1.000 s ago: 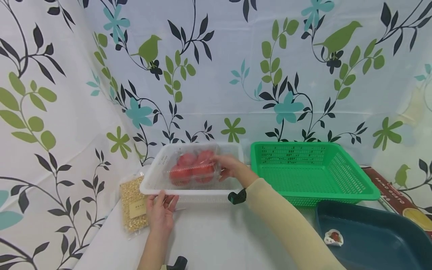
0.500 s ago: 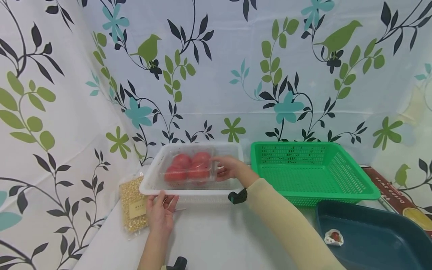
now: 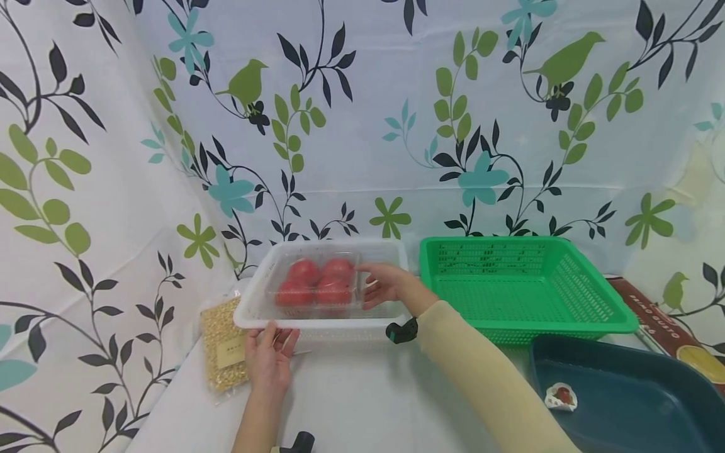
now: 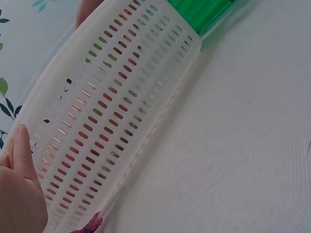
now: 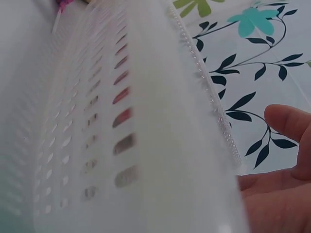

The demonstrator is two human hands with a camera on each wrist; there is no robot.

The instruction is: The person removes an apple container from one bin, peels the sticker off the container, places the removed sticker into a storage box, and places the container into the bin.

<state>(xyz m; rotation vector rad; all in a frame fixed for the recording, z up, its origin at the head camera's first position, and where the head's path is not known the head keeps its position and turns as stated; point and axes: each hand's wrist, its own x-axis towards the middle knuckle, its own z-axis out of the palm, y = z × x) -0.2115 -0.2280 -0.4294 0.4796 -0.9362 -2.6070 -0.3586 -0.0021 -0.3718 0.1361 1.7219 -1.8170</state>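
Note:
A clear plastic pack of red tomatoes (image 3: 314, 283) lies inside a white perforated basket (image 3: 391, 323). My right hand (image 3: 391, 286) reaches over the basket at the pack's right edge. Its thumb and fingers are spread apart with nothing gripped, as the right wrist view shows beyond the rim. My left hand (image 3: 270, 358) holds the front rim of the basket near its left corner. In the left wrist view, a digit of that hand (image 4: 22, 194) lies along the outer wall at the rim. Red shows through the slots of the wall.
A green perforated basket (image 3: 612, 321) stands right of the white one. In front of it, a dark blue tray (image 3: 629, 402) holds a small white-and-red item (image 3: 561, 397). A brown printed box (image 3: 659, 324) lies behind the tray. Left stands a bag of yellow kernels (image 3: 223, 343).
The tomato pack has moved slightly left and settled flatter in the white basket. My right hand has let go of its edge. My left hand stays at the rim.

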